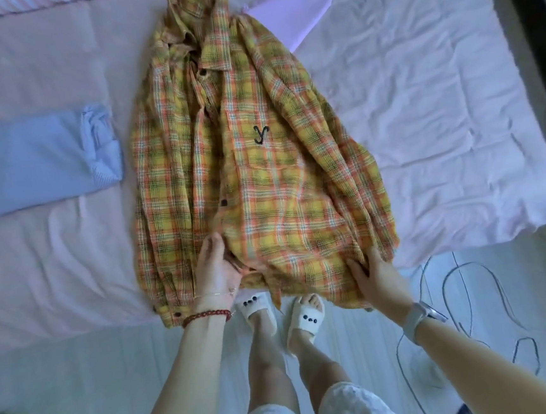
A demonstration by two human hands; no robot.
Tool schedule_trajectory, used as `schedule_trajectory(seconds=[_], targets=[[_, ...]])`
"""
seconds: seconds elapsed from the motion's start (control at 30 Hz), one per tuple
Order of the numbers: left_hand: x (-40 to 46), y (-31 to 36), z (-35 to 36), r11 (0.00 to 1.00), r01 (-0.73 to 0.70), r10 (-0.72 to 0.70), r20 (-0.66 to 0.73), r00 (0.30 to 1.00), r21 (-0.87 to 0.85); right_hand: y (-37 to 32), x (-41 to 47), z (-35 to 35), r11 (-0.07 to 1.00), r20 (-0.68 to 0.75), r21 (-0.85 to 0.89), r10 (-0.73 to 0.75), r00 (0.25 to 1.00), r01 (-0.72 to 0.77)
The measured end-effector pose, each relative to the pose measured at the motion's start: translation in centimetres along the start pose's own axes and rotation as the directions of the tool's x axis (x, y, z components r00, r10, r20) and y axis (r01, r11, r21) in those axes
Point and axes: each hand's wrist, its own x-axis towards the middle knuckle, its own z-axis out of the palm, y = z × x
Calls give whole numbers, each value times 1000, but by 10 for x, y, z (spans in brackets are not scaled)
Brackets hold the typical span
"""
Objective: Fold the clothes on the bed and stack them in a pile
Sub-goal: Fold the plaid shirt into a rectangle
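The left hand lies palm up with its fingertips tucked under the hem of the plaid shirt, near the button edge, and the right hand pinches the hem's right corner, thumb on top. The thin, crinkled yellow-and-orange shirt lies front up on the pink bed, a black stitched "y" above its chest pocket. A folded blue striped garment lies to its left, and a lilac one shows behind the collar.

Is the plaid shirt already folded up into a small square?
No, the plaid shirt lies spread lengthwise on the bed, with both hands at its hem.
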Motion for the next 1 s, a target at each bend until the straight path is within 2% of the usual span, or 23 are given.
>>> schedule_trajectory(seconds=[0.03,0.07,0.1,0.13,0.17,0.2,0.27,0.3,0.33,0.37,0.43,0.47,0.5,0.6,0.73,0.93,1.0], targets=[[0,-1,-1,947,9,3,-38,999,320,-1,0,1,999,9,-31,31,999,-31],[0,-4,-4,769,56,-21,-62,998,637,0,0,1,994,30,-72,86,996,-84],[2,-9,-9,500,97,-32,-94,995,861,2,0,2,985,53,-108,141,989,-135],[2,-13,-14,311,125,-46,-116,992,942,5,0,1,976,73,-126,187,980,-177],[3,-17,-19,287,150,-76,-134,988,946,8,1,1,970,83,-130,218,972,-206],[2,-17,-23,384,175,-108,-144,984,907,10,2,0,966,86,-128,238,967,-226],[-2,-16,-31,714,238,-174,-163,971,658,8,4,-3,961,66,-143,247,967,-236],[-5,-16,-34,818,251,-190,-168,967,517,6,4,-4,961,40,-162,231,972,-222],[-7,-16,-35,850,240,-178,-173,969,470,3,4,-5,962,2,-188,201,980,-197],[-10,-15,-33,813,224,-150,-179,972,537,-1,2,-6,963,-43,-214,158,986,-164],[-13,-16,-29,578,191,-34,-211,977,793,-12,0,-8,967,-120,-243,52,991,-80],[-14,-13,-27,463,173,40,-216,976,869,-19,0,-10,973,-136,-230,2,991,-33],[-14,-9,-25,408,143,113,-205,972,902,-27,0,-12,979,-144,-202,-43,989,13],[-2,17,-16,361,-8,290,-105,951,932,-63,10,-22,980,-150,-129,-169,974,151],[33,68,-3,286,-86,367,-26,930,954,-126,36,-41,953,-137,-51,-302,943,298],[113,148,-3,269,-93,503,-58,862,959,-224,97,-48,905,-140,-24,-424,895,425],[143,167,-9,291,-34,445,-103,889,956,-256,120,-42,905,-114,11,-422,899,426]])
